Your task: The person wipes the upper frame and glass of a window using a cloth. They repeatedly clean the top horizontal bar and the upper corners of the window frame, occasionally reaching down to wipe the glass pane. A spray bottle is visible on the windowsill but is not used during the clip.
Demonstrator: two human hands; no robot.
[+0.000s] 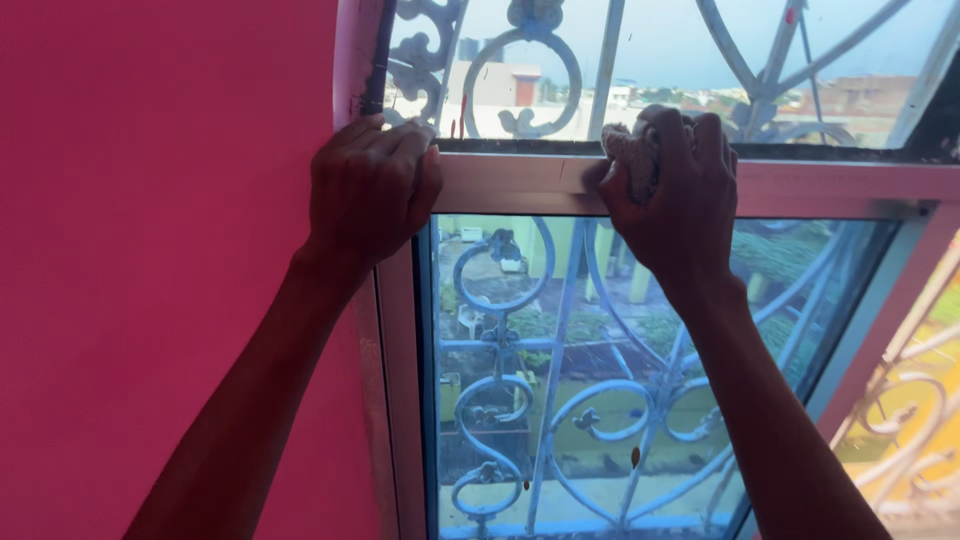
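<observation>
From my head camera I see my right hand [668,185] clenched around a crumpled beige cloth [630,155], pressing it onto the top rail of the window frame [520,185]. My left hand [372,185] grips the rail's left end near the pink wall [160,270], holding nothing else. The cloth looks soft and light, best bunched in the palm. The glass pane [560,400] below seems fragile; the scrolled metal grille [500,330] lies beyond it.

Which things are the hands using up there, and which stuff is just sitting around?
In use:
- right hand pressing a crumpled cloth on the window frame
- left hand gripping the frame's corner

Just there:
- glass pane
- curly metal grille outside
- pink wall
</observation>
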